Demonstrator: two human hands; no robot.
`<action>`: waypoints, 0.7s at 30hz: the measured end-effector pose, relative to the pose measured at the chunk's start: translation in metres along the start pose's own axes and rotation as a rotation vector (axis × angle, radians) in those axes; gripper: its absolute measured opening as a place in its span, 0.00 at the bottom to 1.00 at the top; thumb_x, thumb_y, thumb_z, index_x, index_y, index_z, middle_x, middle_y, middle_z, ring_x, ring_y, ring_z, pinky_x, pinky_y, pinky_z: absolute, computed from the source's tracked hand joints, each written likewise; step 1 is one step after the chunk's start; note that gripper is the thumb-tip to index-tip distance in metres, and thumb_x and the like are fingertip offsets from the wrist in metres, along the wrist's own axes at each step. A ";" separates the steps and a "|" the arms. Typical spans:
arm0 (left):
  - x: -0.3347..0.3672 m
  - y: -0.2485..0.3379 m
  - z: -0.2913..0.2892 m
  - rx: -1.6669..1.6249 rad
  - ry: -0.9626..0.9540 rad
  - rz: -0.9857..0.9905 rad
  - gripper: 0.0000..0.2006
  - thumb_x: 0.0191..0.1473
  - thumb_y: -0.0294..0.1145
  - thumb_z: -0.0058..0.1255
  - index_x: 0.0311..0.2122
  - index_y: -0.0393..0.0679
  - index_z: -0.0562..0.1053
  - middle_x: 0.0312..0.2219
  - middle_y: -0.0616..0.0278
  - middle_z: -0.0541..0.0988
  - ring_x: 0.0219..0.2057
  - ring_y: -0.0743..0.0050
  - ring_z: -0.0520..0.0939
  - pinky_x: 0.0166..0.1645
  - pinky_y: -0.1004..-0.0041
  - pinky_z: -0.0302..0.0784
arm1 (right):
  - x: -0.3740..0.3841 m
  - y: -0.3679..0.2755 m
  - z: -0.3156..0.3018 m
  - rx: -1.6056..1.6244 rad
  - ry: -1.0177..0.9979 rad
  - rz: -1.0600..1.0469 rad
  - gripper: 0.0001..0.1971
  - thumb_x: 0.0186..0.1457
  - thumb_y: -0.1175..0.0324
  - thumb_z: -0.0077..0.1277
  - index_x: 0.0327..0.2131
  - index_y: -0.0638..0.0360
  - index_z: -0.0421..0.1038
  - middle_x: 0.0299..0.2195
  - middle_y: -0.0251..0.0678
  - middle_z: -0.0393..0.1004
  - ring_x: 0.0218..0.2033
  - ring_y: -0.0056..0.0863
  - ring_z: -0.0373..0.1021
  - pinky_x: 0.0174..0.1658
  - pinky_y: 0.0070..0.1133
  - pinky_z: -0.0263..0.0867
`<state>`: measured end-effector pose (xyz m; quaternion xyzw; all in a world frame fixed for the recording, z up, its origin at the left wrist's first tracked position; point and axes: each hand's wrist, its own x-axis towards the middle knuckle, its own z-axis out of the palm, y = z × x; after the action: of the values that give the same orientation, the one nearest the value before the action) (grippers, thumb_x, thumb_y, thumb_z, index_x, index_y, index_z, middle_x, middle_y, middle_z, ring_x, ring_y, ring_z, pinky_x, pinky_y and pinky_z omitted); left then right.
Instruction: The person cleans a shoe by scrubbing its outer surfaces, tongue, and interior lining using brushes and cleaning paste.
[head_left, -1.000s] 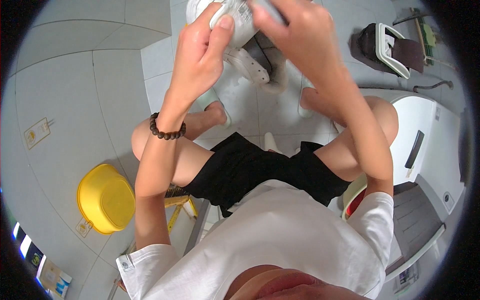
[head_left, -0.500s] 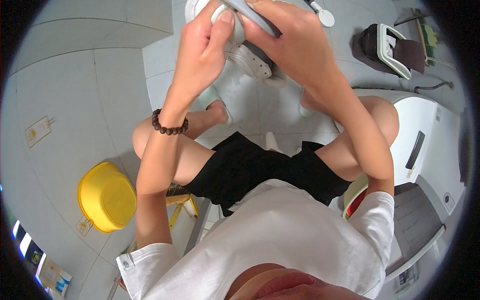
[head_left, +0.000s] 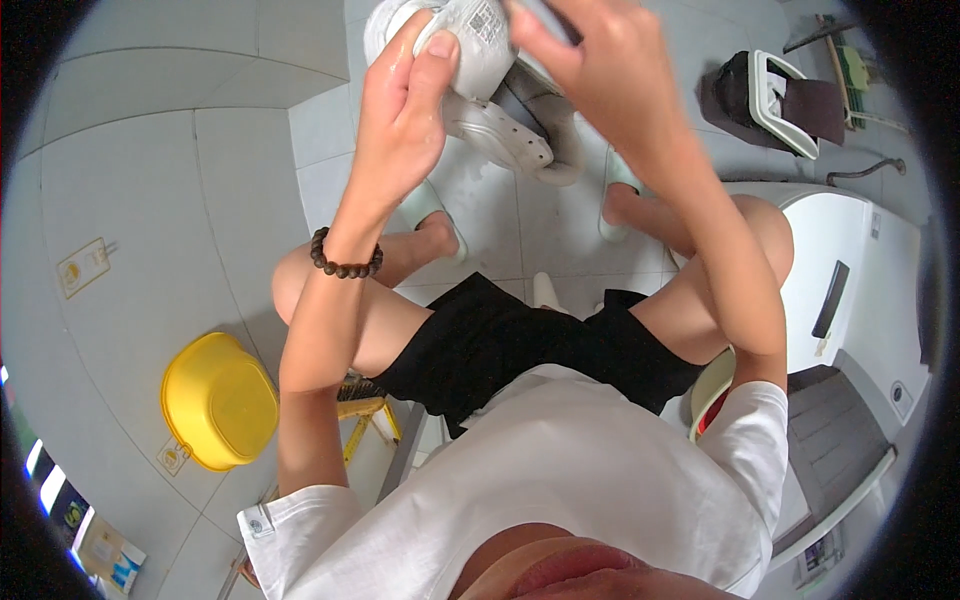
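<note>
In the upper middle, my left hand [head_left: 405, 125] grips a wet-looking white sneaker by a pale flap [head_left: 476, 62], its thumb pressed on the near face. The flap looks like the tongue and carries a small printed patch. Below it the sneaker's perforated side [head_left: 500, 135] shows, with a grey lining around the opening. My right hand [head_left: 605, 75] is just right of the flap, fingers curled at a smooth grey edge [head_left: 553, 22]. Whether that grey piece belongs to the shoe or is separate is unclear, as the fingers and the picture's top rim hide most of it.
A yellow basin [head_left: 220, 402] hangs on the left wall. On the right stand a lidded bin [head_left: 785, 105] and a white appliance [head_left: 825, 240]. Beside my right elbow is a pale bucket [head_left: 706, 392] with something red inside. Slippered feet [head_left: 435, 225] rest on the tiled floor.
My right hand has shifted up and right, away from my left thumb, with the grey edge by it. More of the pale flap and its printed patch now shows. My left hand keeps its grip.
</note>
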<state>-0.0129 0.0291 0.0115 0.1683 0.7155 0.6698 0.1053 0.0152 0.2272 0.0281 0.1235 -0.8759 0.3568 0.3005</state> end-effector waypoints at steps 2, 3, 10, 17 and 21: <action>0.000 0.002 0.000 -0.005 -0.071 0.060 0.16 0.70 0.39 0.42 0.47 0.34 0.73 0.32 0.70 0.74 0.33 0.83 0.69 0.38 0.78 0.67 | -0.013 -0.008 0.006 0.044 -0.056 -0.022 0.37 0.50 0.72 0.60 0.66 0.59 0.63 0.26 0.51 0.76 0.27 0.44 0.75 0.33 0.32 0.72; -0.002 0.002 0.001 -0.002 -0.070 0.065 0.16 0.70 0.39 0.42 0.47 0.34 0.73 0.32 0.70 0.74 0.33 0.83 0.69 0.38 0.78 0.67 | -0.015 -0.012 0.007 0.086 -0.117 -0.040 0.36 0.52 0.72 0.59 0.66 0.60 0.62 0.27 0.52 0.77 0.27 0.46 0.76 0.34 0.32 0.72; -0.001 0.006 0.002 -0.048 -0.075 0.010 0.20 0.69 0.39 0.41 0.57 0.35 0.71 0.33 0.75 0.70 0.33 0.90 0.64 0.37 0.84 0.59 | -0.007 -0.009 0.007 0.052 -0.045 0.007 0.37 0.51 0.71 0.60 0.66 0.61 0.62 0.30 0.54 0.78 0.30 0.50 0.76 0.36 0.34 0.72; 0.001 -0.001 -0.001 0.185 -0.086 0.168 0.13 0.70 0.37 0.40 0.42 0.37 0.70 0.24 0.67 0.69 0.28 0.80 0.65 0.33 0.75 0.64 | -0.004 -0.003 -0.001 -0.079 -0.097 0.080 0.37 0.51 0.69 0.61 0.65 0.61 0.63 0.29 0.51 0.78 0.29 0.47 0.76 0.34 0.33 0.73; -0.002 -0.003 0.001 0.216 -0.036 0.193 0.12 0.70 0.37 0.40 0.41 0.38 0.70 0.24 0.67 0.68 0.26 0.79 0.64 0.31 0.74 0.64 | -0.015 -0.015 0.002 -0.018 -0.245 -0.005 0.35 0.52 0.69 0.59 0.65 0.62 0.63 0.29 0.51 0.78 0.27 0.45 0.76 0.33 0.32 0.73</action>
<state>-0.0108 0.0291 0.0078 0.2588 0.7620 0.5926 0.0344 0.0325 0.2155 0.0259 0.1655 -0.9089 0.3303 0.1932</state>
